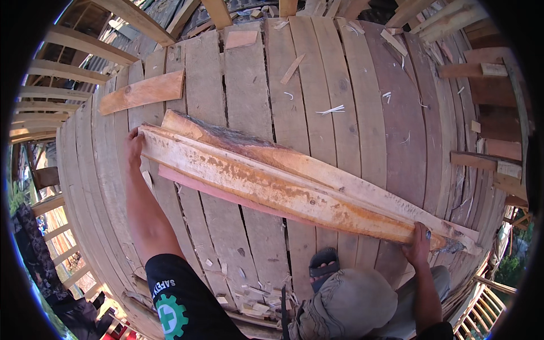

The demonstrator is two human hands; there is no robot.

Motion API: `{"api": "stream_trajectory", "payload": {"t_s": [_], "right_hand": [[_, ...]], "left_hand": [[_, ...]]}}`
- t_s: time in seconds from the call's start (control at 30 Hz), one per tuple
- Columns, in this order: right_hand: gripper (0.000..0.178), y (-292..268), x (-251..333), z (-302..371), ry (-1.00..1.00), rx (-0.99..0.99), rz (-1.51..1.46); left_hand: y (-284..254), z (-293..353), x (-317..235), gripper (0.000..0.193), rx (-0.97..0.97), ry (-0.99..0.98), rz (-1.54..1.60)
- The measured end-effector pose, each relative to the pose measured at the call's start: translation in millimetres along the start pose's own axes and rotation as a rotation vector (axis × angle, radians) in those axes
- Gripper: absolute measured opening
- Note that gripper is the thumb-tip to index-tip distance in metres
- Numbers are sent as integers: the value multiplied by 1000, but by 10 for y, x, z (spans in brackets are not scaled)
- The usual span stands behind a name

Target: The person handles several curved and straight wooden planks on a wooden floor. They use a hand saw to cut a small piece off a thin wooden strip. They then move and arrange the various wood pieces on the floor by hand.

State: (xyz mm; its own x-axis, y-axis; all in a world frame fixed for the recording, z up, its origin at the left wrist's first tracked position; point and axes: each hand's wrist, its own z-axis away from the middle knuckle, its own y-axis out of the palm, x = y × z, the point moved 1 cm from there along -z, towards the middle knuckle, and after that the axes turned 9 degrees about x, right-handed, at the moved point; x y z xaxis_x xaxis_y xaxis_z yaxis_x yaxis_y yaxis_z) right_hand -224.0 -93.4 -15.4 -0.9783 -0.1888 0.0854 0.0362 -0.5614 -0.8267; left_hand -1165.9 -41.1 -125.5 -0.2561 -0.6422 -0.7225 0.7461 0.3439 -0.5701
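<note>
A long rough-sawn plank (272, 184), pale with brown blotches, lies slantwise across the plank floor in front of me. My left hand (135, 148) is closed around its far left end. Near the plank's right end, where dark bark shows, my right hand (418, 247) grips the near edge, its fingers partly hidden. Behind this plank rests a wider slab (306, 161) with a dark bark edge, tapering to the right. A pinkish board (218, 196) peeks out from under the near side.
A short orange-brown board (143, 92) lies at the back left. Wood offcuts (292, 69) and white shavings (331, 110) are scattered over the wooden floor (249, 107). Timber pieces (476, 160) line the right side. My sandalled foot (324, 266) and bent knee (357, 300) are close to the plank.
</note>
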Motion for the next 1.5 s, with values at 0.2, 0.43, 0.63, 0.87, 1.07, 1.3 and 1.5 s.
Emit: {"api": "stream_trajectory", "payload": {"t_s": [0.2, 0.43, 0.63, 0.87, 1.07, 1.3, 1.5], "right_hand": [[99, 17, 70, -67, 39, 20, 12], [99, -53, 85, 34, 105, 50, 66], [94, -122, 77, -72, 51, 75, 60], [90, -169, 68, -74, 37, 98, 85], [86, -45, -69, -40, 36, 122, 103], [76, -85, -156, 19, -32, 13, 165], [70, 131, -241, 56, -30, -85, 182]], "left_hand": [[-136, 81, 109, 39, -15, 125, -236], [1279, 1951, -1220, 88, 237, 695, -1016], [2171, 2655, -1386, 113, 700, 912, -1169], [2202, 2473, -1484, 101, 751, 938, -1141], [2275, 2404, -1516, 99, 753, 955, -1132], [2263, 2506, -1364, 104, 694, 994, -1059], [2257, 2476, -1397, 108, 776, 875, -1100]]}}
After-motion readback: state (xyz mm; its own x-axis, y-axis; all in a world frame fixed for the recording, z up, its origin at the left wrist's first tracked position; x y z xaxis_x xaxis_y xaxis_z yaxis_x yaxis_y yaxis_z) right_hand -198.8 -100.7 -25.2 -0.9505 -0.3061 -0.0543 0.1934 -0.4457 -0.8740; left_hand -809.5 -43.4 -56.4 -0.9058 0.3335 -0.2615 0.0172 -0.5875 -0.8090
